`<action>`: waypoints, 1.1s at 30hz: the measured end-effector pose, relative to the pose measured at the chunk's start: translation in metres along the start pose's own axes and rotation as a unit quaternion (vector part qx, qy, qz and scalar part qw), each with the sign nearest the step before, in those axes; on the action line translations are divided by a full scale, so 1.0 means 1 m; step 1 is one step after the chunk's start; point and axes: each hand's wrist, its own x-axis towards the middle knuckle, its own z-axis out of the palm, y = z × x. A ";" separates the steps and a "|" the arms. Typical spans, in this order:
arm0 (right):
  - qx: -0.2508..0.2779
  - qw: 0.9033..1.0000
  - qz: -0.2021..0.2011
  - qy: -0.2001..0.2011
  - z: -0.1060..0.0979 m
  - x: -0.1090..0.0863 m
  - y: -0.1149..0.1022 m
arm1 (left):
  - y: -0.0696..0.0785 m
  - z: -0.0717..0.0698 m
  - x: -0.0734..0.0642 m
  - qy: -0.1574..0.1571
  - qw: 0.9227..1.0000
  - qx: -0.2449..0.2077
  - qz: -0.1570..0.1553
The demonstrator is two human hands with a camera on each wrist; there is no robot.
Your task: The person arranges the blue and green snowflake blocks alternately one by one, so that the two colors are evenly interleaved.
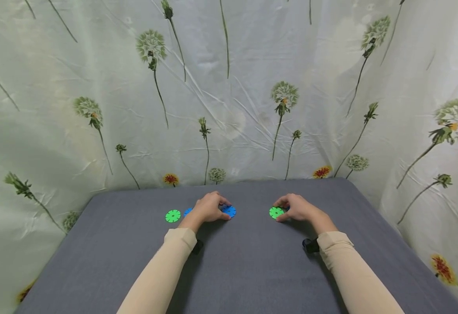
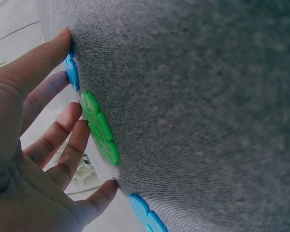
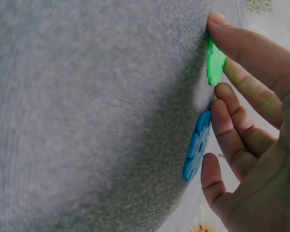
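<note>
Thumb and index finger of my left hand (image 1: 209, 206) hold opposite edges of a slotted blue disc (image 1: 229, 212) lying on the cloth. In the left wrist view, a green disc (image 2: 100, 128) lies beside that blue one (image 2: 72, 72), below the other fingers; the hand hides it in the head view. My right hand (image 1: 300, 208) similarly pinches a slotted green disc (image 1: 276, 213) by its edges. Near its loosely bent remaining fingers is a blue disc (image 3: 198, 146), seen in the right wrist view and hidden in the head view.
Farther left lie a green disc (image 1: 172, 216) and a blue disc (image 1: 188, 212), the latter partly covered by the left forearm. Grey cloth (image 1: 248, 270) covers the table. Behind it hangs a pale curtain (image 1: 244, 100) printed with dandelions.
</note>
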 end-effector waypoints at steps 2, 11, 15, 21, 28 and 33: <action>0.000 1.000 -0.007 0.000 -0.002 -0.002 -0.001 | 0.001 -0.001 0.001 0.000 1.000 -0.006 -0.005; 0.007 1.000 -0.003 0.013 0.001 -0.001 -0.006 | 0.002 -0.002 0.005 0.000 1.000 -0.017 -0.027; 0.007 1.000 -0.009 0.013 0.004 -0.002 -0.005 | 0.001 0.001 0.006 0.002 0.999 -0.017 -0.030; 0.007 1.000 -0.016 0.015 0.007 -0.004 -0.005 | 0.002 0.001 0.004 0.002 0.999 -0.024 -0.033; 0.012 1.000 -0.024 0.014 0.006 -0.006 -0.004 | 0.002 -0.001 0.006 0.003 0.999 -0.026 -0.036; 0.005 1.000 -0.020 0.013 0.007 -0.005 -0.003 | 0.001 0.000 0.007 0.002 0.999 -0.025 -0.035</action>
